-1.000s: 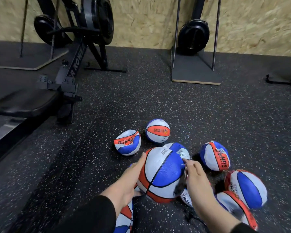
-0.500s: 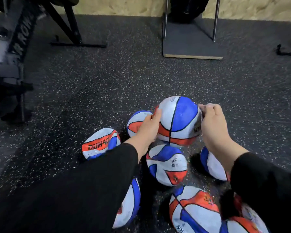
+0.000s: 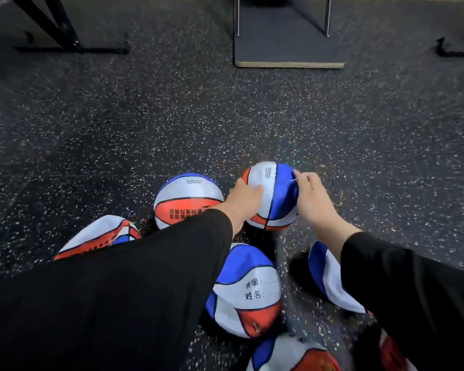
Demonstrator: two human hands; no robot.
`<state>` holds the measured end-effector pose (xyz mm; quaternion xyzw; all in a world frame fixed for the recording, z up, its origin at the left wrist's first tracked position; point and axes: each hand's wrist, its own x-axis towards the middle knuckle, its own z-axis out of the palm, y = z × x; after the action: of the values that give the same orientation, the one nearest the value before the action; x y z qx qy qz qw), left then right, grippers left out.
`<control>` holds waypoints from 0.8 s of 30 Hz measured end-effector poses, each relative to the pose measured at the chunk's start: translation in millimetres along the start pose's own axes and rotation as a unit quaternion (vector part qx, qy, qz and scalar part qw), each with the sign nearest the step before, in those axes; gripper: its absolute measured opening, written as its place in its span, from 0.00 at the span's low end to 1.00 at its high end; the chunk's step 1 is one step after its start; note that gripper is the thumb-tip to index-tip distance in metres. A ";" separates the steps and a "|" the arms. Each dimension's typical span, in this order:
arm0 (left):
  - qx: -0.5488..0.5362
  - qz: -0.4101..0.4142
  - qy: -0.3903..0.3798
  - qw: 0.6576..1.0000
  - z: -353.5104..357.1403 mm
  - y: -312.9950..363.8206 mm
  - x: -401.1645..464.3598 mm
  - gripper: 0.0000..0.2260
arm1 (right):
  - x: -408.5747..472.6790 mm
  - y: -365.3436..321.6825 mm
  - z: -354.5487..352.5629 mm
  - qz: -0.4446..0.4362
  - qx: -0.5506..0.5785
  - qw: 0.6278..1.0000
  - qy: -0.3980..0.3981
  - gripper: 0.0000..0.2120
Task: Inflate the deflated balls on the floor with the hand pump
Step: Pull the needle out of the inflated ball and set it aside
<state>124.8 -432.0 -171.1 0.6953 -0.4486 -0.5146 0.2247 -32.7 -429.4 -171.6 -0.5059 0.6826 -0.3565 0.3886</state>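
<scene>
Ball (image 3: 275, 194) on speckled floor (image 3: 252, 116) beyond a cluster of other balls (image 3: 248, 287), left hand (image 3: 245, 199) spread flat against its side, right hand (image 3: 310, 196) pinching a thin needle (image 3: 293, 179) at its blue panel.

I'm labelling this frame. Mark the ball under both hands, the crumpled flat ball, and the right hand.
held ball (image 3: 281, 199): head view, blue panel.
flat ball (image 3: 99, 234), head view, white top.
right hand (image 3: 312, 199), head view, back.
</scene>
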 end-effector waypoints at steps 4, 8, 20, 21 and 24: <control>0.100 0.009 -0.001 0.995 8.2 0.0 -11.3 0.31 | -2.7 16.8 9.3 -0.007 -0.014 0.999 -0.029 0.19; 0.139 0.097 0.038 0.985 3.1 -5.9 -18.3 0.29 | -0.6 20.8 1.2 -0.004 -0.011 1.000 -0.011 0.16; 0.138 0.104 0.019 0.985 -1.4 -0.1 -35.3 0.28 | -5.3 7.1 -7.4 0.027 0.002 0.999 0.022 0.15; 0.121 0.105 0.028 0.987 -1.9 1.1 -35.3 0.28 | -6.5 4.4 -9.8 0.026 -0.005 0.999 0.024 0.15; 0.085 0.105 0.070 0.988 -8.5 6.0 -42.7 0.23 | -12.7 -6.2 -18.9 0.013 -0.025 0.999 0.037 0.15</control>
<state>127.4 -399.7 -141.3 0.6952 -0.5442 -0.3984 0.2487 -44.6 -416.8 -155.6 -0.4932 0.7114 -0.3528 0.3552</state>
